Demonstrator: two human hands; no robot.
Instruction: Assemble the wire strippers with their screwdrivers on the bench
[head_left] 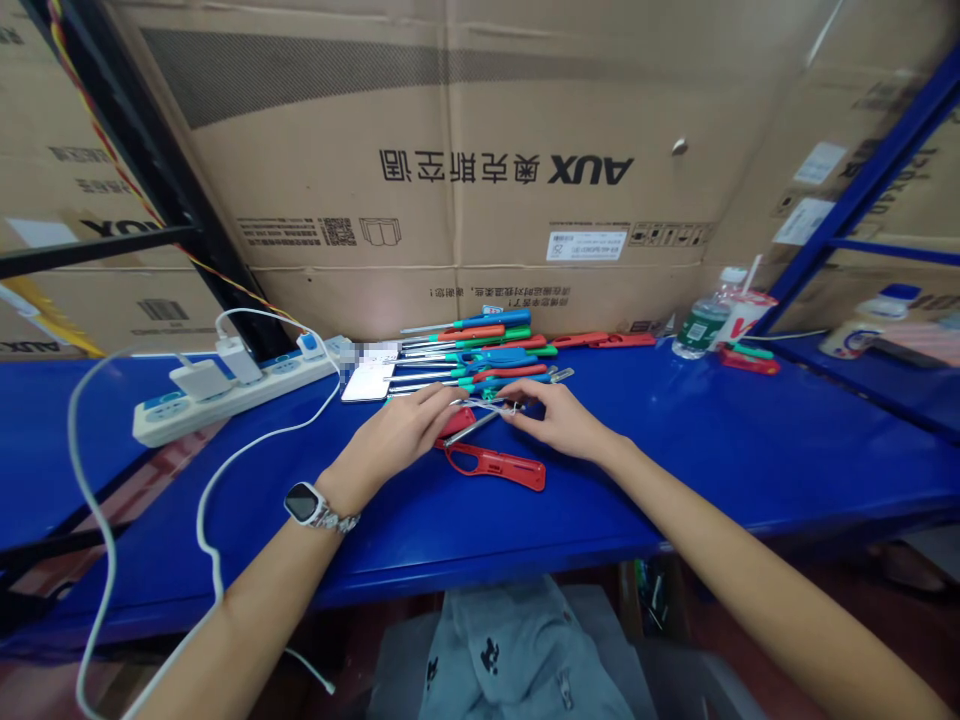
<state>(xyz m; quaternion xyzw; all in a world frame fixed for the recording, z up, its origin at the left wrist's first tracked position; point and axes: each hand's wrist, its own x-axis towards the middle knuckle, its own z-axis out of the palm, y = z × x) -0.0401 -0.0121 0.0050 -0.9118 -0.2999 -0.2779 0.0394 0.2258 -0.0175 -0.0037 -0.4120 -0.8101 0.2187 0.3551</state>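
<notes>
My left hand (411, 428) and my right hand (561, 422) are close together over the blue tabletop, fingertips pinched on a thin whitish wire (486, 404) that spans between them. Small parts at my right fingertips are too fine to make out. Just below the wire lies a slim metal tube (472, 429), beside a red plastic piece (457, 424) partly covered by my left fingers. Nearer me rests a red lighter casing half (504, 467) with a trigger loop. Behind my hands, several long-necked lighters (495, 357) in blue, green and red lie in a row.
A white power strip (240, 392) with plugged-in chargers and looping cables is at the left. Red casing parts (607, 340) lie at the back. To the right stand a water bottle (703, 322) and a cup (750, 315). Cardboard (487, 230) walls the rear.
</notes>
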